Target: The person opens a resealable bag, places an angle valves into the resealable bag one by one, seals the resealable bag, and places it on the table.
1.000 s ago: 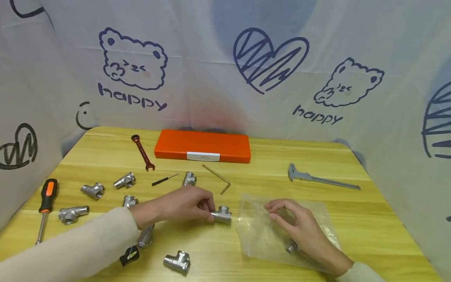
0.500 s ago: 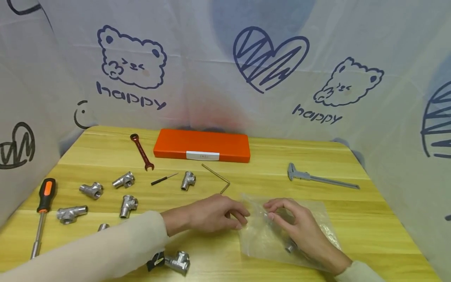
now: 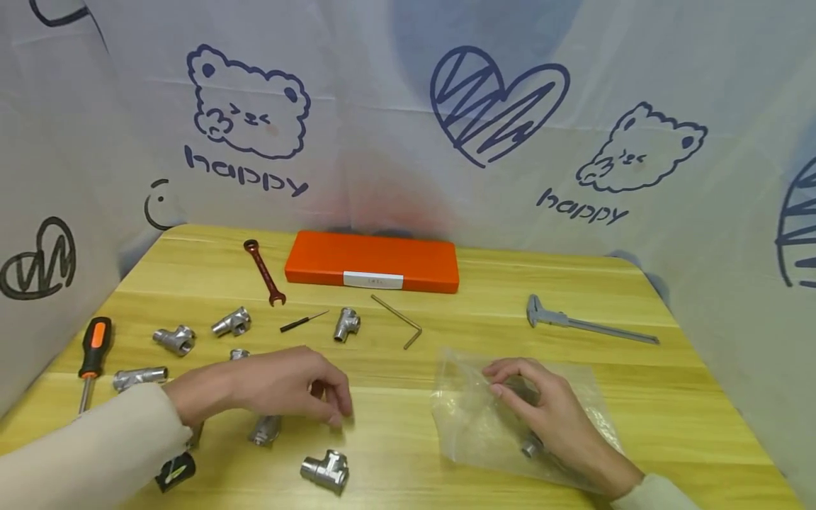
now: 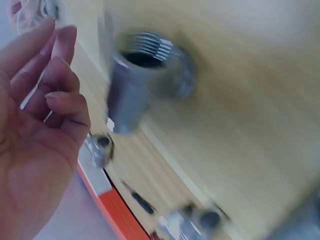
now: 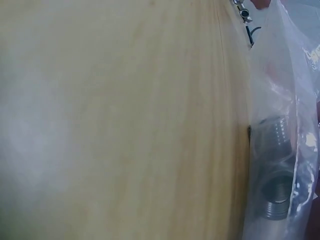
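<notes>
Left hand (image 3: 280, 386) relaxed, empty, above a tee fitting (image 3: 265, 429); right hand (image 3: 548, 414) pinches the plastic bag (image 3: 468, 421)

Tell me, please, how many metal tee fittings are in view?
8: four tee fittings far left, one mid-table, one under the left hand, one nearest the camera, one in the plastic bag; the sleeve may hide more.

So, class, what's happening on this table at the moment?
A person is packing metal pipe fittings into a clear plastic bag. The right hand pinches the bag's edge; at least one fitting lies inside. The left hand hovers empty and relaxed above a loose fitting on the wooden table. More fittings lie around it, one nearest the camera. A screwdriver, a wrench, an orange case and a caliper lie untouched.
</notes>
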Action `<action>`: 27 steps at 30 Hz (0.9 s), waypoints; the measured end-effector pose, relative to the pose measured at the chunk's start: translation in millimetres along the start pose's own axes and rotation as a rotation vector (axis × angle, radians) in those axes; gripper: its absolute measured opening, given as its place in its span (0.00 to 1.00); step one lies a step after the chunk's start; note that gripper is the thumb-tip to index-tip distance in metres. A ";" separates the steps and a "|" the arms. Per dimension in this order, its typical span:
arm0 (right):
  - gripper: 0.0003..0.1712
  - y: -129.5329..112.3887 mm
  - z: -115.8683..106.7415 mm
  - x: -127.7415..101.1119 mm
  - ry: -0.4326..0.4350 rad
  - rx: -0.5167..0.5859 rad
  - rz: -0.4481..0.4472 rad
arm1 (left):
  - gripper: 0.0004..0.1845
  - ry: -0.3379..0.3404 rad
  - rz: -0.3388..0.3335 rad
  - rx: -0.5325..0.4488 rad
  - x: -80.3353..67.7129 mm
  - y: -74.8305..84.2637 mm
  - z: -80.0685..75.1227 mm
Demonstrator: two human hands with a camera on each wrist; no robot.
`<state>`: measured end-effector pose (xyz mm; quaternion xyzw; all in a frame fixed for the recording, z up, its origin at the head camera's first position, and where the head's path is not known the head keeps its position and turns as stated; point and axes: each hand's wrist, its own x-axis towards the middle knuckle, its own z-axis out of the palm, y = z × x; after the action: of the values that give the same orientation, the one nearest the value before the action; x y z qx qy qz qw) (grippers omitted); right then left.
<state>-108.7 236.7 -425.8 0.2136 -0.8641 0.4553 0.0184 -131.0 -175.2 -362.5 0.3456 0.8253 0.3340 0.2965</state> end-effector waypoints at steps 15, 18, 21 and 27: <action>0.02 -1.2 -1.0 -0.9 -0.001 0.006 0.017 | 0.12 -0.021 0.117 0.310 -32.9 -10.2 19.7; 0.02 -1.0 -1.6 -1.3 -0.002 0.010 0.017 | 0.09 -0.023 0.120 0.334 -30.8 -11.0 23.9; 0.02 -0.8 -1.8 -1.7 -0.002 0.013 0.018 | 0.07 -0.024 0.113 0.355 -29.7 -10.3 26.9; 0.04 0.3 -2.3 -1.7 0.008 0.010 -0.002 | 0.06 -0.017 0.089 0.300 -24.5 -6.5 26.8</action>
<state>-107.6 239.3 -425.0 0.2129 -0.8615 0.4604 0.0211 -99.8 -188.3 -377.2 0.4253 0.8471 0.2168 0.2335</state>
